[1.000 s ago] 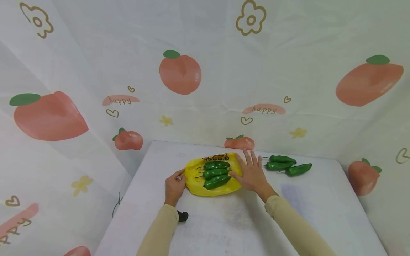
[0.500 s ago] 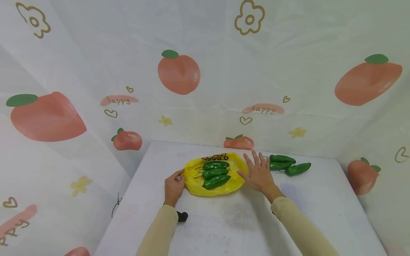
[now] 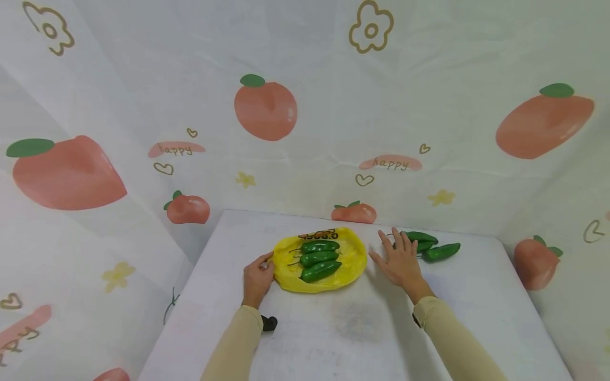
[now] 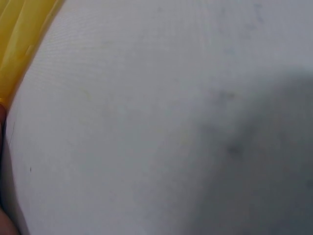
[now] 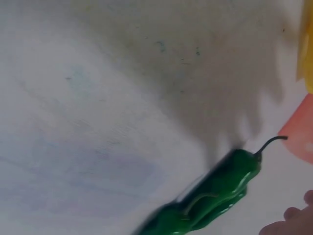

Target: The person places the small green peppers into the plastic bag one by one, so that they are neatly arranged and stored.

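A yellow plastic bag [image 3: 286,280] lies spread on the table, its mouth opened wide. Three green chili peppers [image 3: 319,259] rest side by side inside it, stems to the left. My left hand [image 3: 258,279] pinches the bag's left edge between thumb and fingers. To the right of the bag, my right hand [image 3: 402,264] is spread, fingers extended, and holds nothing. It hovers just in front of a group of three more green peppers [image 3: 441,252], partly covering them. In the right wrist view, fingertips [image 5: 288,223] show near the green peppers [image 5: 215,193].
The white table [image 3: 333,338] runs back to a white curtain [image 3: 305,174] printed with fruit. A small black object [image 3: 269,323] shows beside my left sleeve. A thin dark cord [image 3: 171,305] hangs at the table's left side.
My right hand has left the bag's right edge and moved right, to the loose peppers. My left hand stays on the bag's left edge, and the peppers lie as before.
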`<state>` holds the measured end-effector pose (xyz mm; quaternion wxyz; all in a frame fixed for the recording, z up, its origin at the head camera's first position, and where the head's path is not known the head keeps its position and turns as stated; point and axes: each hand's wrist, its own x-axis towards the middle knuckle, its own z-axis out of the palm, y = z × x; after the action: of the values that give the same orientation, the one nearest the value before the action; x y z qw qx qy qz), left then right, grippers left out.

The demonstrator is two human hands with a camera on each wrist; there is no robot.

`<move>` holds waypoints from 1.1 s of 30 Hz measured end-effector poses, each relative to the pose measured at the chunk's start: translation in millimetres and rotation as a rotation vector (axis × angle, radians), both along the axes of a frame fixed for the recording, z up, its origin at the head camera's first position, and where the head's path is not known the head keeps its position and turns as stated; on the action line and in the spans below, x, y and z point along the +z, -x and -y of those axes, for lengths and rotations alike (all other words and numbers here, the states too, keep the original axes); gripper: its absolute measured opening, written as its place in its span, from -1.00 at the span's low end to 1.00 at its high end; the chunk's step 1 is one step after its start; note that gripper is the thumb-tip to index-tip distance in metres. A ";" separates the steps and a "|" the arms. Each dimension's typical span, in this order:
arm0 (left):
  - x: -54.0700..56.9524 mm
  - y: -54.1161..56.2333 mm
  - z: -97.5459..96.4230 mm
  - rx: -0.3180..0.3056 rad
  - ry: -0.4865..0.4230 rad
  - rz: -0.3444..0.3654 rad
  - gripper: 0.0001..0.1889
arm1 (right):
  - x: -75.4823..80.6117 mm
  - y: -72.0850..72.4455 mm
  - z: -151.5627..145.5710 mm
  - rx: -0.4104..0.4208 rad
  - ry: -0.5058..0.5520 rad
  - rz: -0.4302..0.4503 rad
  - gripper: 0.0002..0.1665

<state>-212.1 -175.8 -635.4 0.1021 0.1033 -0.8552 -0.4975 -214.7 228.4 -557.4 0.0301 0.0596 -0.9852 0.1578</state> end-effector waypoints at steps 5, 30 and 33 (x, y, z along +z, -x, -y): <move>3.3 -2.8 3.0 0.022 0.001 -0.020 -0.67 | -9.3 3.6 -9.7 -0.024 0.050 -0.015 -0.14; 0.0 1.3 0.0 0.001 0.020 0.008 -0.68 | -11.8 8.2 -60.0 -0.074 0.084 -0.049 -0.09; -0.8 2.3 -0.6 0.002 0.018 0.005 -0.68 | -10.8 9.9 -61.4 -0.079 0.094 -0.042 -0.10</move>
<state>-214.4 -175.2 -636.2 0.1015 0.1042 -0.8597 -0.4896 -224.6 289.8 -568.2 0.0597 0.0225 -0.9775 0.2012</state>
